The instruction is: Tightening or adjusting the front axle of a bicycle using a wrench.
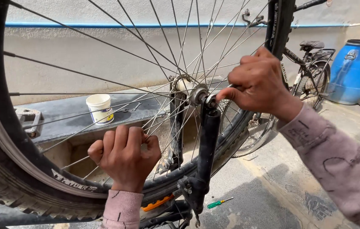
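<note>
A bicycle wheel (pixel 2 140) with a black tyre and thin spokes fills the view, held in a black fork leg (pixel 209 144). My left hand (pixel 125 157) is closed around several spokes low in the wheel. My right hand (pixel 258 85) is at the hub axle (pixel 199 94), with thumb and fingers pinched on a small part at the axle end on top of the fork leg. What exactly it pinches is hidden by the fingers.
A white tub (pixel 100 108) stands on a grey ledge behind the wheel. A green-handled screwdriver (pixel 219 202) lies on the concrete. Another bicycle (pixel 311 68) and a blue barrel (pixel 355 70) stand at the right. A pedal (pixel 29 121) shows at left.
</note>
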